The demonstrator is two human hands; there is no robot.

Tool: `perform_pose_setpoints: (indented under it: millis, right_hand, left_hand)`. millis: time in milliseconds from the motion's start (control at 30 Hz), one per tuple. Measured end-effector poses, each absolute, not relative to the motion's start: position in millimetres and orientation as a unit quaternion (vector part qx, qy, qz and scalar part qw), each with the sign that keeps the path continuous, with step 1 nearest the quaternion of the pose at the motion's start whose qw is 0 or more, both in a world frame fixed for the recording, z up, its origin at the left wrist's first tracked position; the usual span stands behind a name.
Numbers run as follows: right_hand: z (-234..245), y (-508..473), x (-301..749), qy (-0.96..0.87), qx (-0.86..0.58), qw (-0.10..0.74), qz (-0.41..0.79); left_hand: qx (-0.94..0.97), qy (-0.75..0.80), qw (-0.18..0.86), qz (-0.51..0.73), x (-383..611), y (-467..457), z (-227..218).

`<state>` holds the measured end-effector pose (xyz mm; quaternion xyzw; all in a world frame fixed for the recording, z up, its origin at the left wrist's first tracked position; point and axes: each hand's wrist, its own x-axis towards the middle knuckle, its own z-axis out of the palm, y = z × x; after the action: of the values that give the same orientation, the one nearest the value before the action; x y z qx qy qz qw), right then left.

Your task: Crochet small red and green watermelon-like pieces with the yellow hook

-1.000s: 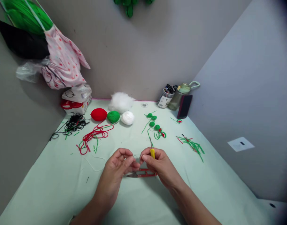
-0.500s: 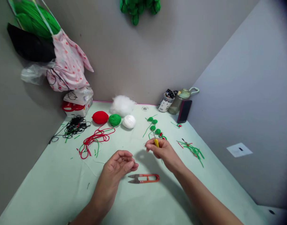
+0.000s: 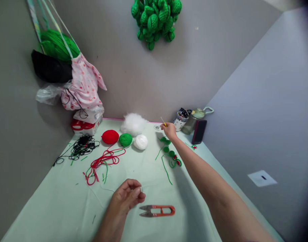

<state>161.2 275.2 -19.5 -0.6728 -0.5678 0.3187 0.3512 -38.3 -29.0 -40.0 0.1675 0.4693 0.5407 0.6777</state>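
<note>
My right hand (image 3: pixel 170 130) reaches to the back of the table, closed around a yellow-handled crochet hook (image 3: pixel 165 124) with its thin shaft pointing up and left. It is beside the pen cup (image 3: pixel 181 121) and above small green crocheted pieces (image 3: pixel 166 149). My left hand (image 3: pixel 128 195) stays near the front, thumb and fingers pinching a small pale loop of yarn (image 3: pixel 141 189). Thin white yarn trails on the cloth left of that hand. Just right of it lie thread snips (image 3: pixel 157 210) with orange handles.
Red (image 3: pixel 110 137), green (image 3: pixel 125 139) and white (image 3: pixel 140 142) yarn balls stand before white stuffing (image 3: pixel 134 124). Black yarn (image 3: pixel 84 146) and red yarn (image 3: pixel 105 159) lie tangled at left. A bottle (image 3: pixel 190 124) and phone (image 3: pixel 199 131) stand back right. Green crocheted pieces (image 3: pixel 156 20) hang above.
My right hand has moved away from my left, forward to the back of the table with the crochet hook. The left hand keeps its pinch. The view has tilted up.
</note>
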Motion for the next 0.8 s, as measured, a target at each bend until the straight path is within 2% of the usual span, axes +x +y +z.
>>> perform_pose_setpoints:
  millis: [133,233,433,533,633,800]
  right_hand:
    - [-7,286,153,-0.556,-0.666,0.371,0.331]
    - [0,258,148,-0.561,-0.632,0.384,0.371]
    - [-9,105,138,-0.579,-0.533,0.352,0.507]
    - [-18,38,131,-0.530,-0.435,0.308,0.659]
    - [-28,8,123,-0.457,-0.370,0.285,0.757]
    - [-41,0,118,-0.406,-0.326,0.333,0.786]
  left_hand:
    - [0.166,0.469,0.694,0.520,-46,-24,-43]
    - [0.157,0.459,0.705,0.518,-52,-21,-40]
    - [0.127,0.420,0.728,0.526,-55,-20,-34]
    - [0.132,0.400,0.748,0.513,-50,-24,-34]
    - [0.125,0.396,0.760,0.500,-44,-28,-35]
    - [0.152,0.396,0.771,0.475,-43,-29,-34]
